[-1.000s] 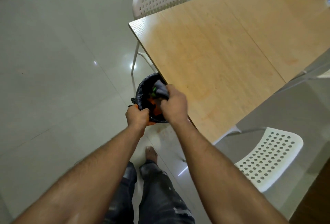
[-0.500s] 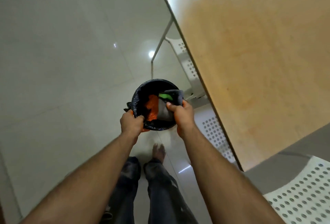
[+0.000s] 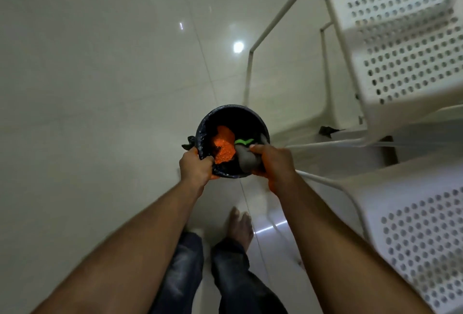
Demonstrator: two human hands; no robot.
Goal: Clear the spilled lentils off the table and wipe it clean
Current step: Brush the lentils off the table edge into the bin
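Below us, in the head view, we hold a small round bin (image 3: 233, 115) lined with a black bag (image 3: 194, 142) above the pale tiled floor (image 3: 100, 75). Our left hand (image 3: 194, 167) grips the near-left rim, fingers curled over the liner's edge. Our right hand (image 3: 273, 162) sits at the near-right rim, thumb and fingers clamped on a grey cloth (image 3: 246, 160) that hangs just inside the bin's mouth. The orange lentils (image 3: 223, 147) lie in a heap inside the bin, toward its left side, just beside the cloth. A small green item (image 3: 243, 141) rests inside too, between the lentils and the far-right wall; we cannot tell what it is.

To our right stand two white perforated chairs: one chair seat (image 3: 400, 45) at the upper right, another (image 3: 421, 246) at the lower right, their thin white legs (image 3: 249, 73) reaching the floor near the bin. A dark scrap (image 3: 327, 130) lies on the floor under the upper chair. Beneath the bin we see our dark trousers (image 3: 183, 271) and one bare foot (image 3: 240, 226) on the tiles.
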